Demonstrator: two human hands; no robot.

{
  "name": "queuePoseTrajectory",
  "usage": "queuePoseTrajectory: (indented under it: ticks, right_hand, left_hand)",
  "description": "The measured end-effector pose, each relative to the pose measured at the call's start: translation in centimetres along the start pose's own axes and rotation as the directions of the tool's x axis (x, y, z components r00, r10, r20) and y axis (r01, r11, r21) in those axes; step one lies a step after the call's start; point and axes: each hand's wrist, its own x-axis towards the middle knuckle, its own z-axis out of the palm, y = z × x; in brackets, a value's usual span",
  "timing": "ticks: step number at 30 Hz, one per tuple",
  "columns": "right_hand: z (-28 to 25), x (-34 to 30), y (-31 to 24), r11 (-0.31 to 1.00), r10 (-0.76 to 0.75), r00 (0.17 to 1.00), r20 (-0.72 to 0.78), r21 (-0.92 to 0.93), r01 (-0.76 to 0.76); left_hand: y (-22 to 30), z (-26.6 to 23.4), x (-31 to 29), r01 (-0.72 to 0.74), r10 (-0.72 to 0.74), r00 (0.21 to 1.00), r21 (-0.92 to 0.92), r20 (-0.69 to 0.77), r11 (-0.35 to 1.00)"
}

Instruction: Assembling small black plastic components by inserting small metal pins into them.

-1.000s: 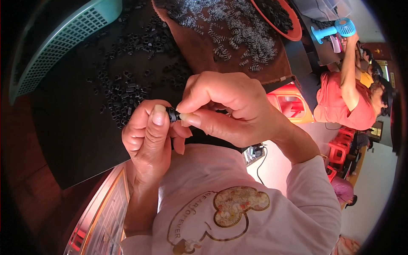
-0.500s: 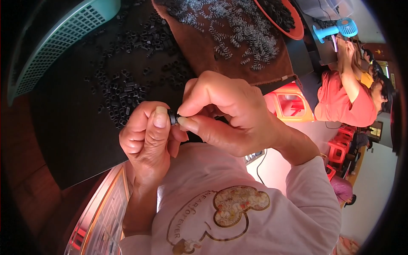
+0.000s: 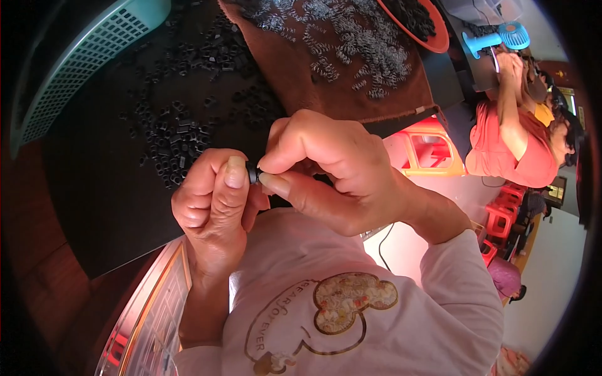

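Between my two hands is a small black cylindrical part [image 3: 253, 172]. My left hand [image 3: 216, 200] is closed round it, thumb on top. From the other side, the thumb and forefinger of my right hand [image 3: 332, 169] pinch at its end; whatever lies between those fingertips is too small to make out. Just beyond my left hand, many small black tube-like plastic pieces [image 3: 172, 141] lie loose on the dark table [image 3: 106, 207]. Farther off, a heap of metal coil springs [image 3: 370, 50] is spread over a brown cloth [image 3: 285, 69].
A green perforated basket [image 3: 75, 69] stands at the far left. An orange-red bowl [image 3: 439, 41] of black pieces sits at the far right, near a blue fan [image 3: 513, 37]. A red stool [image 3: 433, 147] and a person in a coral top [image 3: 505, 141] are to the right.
Both hands have shifted very slightly left with the black part between them. Their grip looks the same.
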Motion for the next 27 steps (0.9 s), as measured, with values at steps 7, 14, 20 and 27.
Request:
queuePoseTrajectory:
  ticks: [7, 14, 20, 27]
  right_hand:
    - [-0.1, -0.2, 0.5, 0.993, -0.094, 0.995, -0.035, -0.069, 0.092]
    - [-0.9, -0.4, 0.6, 0.990, -0.130, 0.989, -0.073, -0.056, 0.126]
    - [0.0, -0.3, 0.9, 0.985, -0.161, 0.984, -0.077, -0.069, 0.155]
    - [-0.2, -0.3, 0.7, 0.984, -0.155, 0.986, -0.056, -0.093, 0.150]
  left_hand:
    - [0.5, 0.5, 0.3, 0.047, -0.047, 0.999, 0.085, -0.005, 0.995]
    - [0.5, 1.9, 0.4, 0.046, -0.043, 0.998, 0.091, -0.036, 0.995]
    - [0.5, 1.2, 0.2, 0.033, -0.029, 0.999, 0.119, -0.043, 0.992]
    - [0.2, 1.2, 0.2, -0.004, 0.009, 0.999, 0.114, -0.050, 0.993]
